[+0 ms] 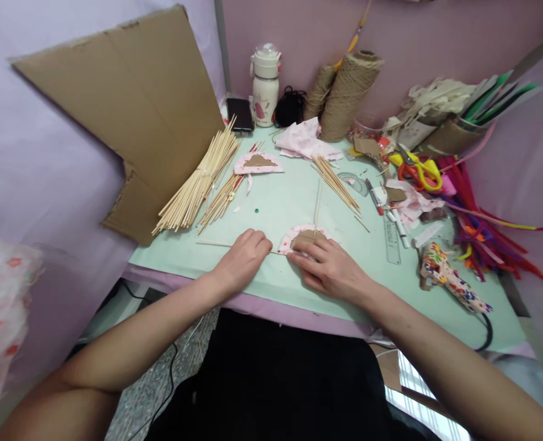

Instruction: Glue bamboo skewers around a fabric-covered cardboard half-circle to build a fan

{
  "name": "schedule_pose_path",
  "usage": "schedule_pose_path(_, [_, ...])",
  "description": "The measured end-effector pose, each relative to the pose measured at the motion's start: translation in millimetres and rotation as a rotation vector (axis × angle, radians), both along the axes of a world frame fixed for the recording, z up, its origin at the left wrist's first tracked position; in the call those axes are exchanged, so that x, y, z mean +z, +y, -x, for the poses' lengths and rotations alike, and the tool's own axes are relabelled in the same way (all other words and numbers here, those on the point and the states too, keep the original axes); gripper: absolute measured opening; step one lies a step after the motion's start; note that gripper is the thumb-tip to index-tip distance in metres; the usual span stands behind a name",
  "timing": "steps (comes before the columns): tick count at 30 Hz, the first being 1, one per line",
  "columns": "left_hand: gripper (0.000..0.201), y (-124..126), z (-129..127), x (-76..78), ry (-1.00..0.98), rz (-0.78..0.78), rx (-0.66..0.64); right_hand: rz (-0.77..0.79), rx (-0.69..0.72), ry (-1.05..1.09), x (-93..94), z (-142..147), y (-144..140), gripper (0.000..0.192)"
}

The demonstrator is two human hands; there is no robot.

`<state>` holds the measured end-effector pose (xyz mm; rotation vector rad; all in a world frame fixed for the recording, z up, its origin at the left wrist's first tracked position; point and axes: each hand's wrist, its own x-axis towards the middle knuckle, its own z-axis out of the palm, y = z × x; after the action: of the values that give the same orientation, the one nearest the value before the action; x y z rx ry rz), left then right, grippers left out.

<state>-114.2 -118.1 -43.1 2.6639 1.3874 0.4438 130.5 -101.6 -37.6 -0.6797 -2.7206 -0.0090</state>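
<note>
My left hand (247,260) is closed over a thin bamboo skewer (211,243) lying near the table's front edge. The skewer's far end reaches the straight edge of a cardboard half-circle (307,236) rimmed with pink-and-white fabric. My right hand (330,269) bends over that half-circle, its fingertips pressing the lower edge against the skewer. Another thin stick (318,208) extends away from the half-circle's top. Farther back lies a second fabric-rimmed half-circle (259,161). My fingers hide part of the contact between skewer and cardboard.
At left, a skewer bundle (202,177) leans by a large cardboard sheet (133,92). Loose skewers (338,184) lie behind my right hand. A patterned glue gun (455,282), scissors (415,168) and pipe cleaners (491,245) crowd the right. Twine spools (351,95) and a bottle (265,92) stand behind.
</note>
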Motion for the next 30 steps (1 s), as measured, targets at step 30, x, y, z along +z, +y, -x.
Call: schedule_pose_path(30, [0.014,7.9,-1.8,-10.1,-0.194,0.055,-0.046,-0.012,-0.001,-0.004,1.6,0.9,0.0,0.033])
